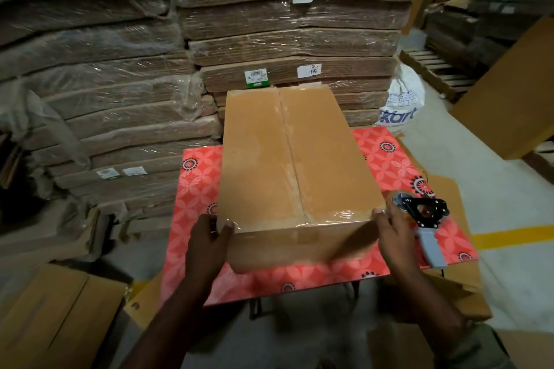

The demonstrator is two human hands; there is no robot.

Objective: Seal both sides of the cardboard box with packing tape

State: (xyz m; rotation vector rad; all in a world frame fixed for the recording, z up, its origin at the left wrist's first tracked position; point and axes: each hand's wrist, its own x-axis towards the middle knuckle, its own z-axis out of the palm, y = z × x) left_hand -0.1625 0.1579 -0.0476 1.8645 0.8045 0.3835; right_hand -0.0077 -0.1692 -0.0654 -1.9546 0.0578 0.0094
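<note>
Cardboard box [287, 165] lies lengthwise in front of me on a small desk [389, 159] covered in a red floral pattern. Clear packing tape [292, 159] runs along the closed centre seam on top and folds over the near edge. My left hand [207, 241] grips the near left corner, thumb on top and fingers [209, 226] curled down the side. My right hand [392, 232] holds the near right corner, its fingers curled against the box's right side. Just beside my right hand, a tape dispenser [424, 219] with a grey handle rests on the desk. Behind the desk stand shrink-wrapped stacks of flattened cardboard [284, 33]. A white printed bag [403, 102] sits on the floor to the right.
</note>
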